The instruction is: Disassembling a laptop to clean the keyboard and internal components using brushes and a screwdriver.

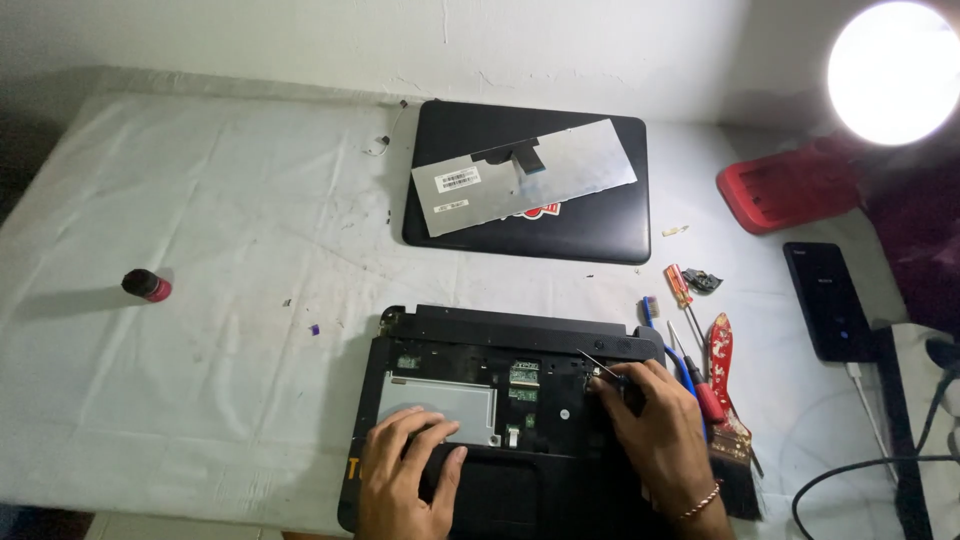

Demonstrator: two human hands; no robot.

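Note:
A black laptop base [470,340] with its keyboard removed lies at the near edge of the table, showing a grey metal plate [440,405] and small green circuit parts. My left hand [405,480] rests flat on the palm rest, fingers spread over the plate's lower edge. My right hand [655,430] grips a thin metal tool [600,362] whose tip points into the right side of the base.
A second closed black laptop [600,215] lies further back with a detached keyboard [520,178] upside down on it. Screwdrivers [685,300], a brush and a red-handled tool [720,350] lie to the right. Also a red case [790,190], a black phone [830,300], a small dark bottle [147,286], a bright lamp [895,70].

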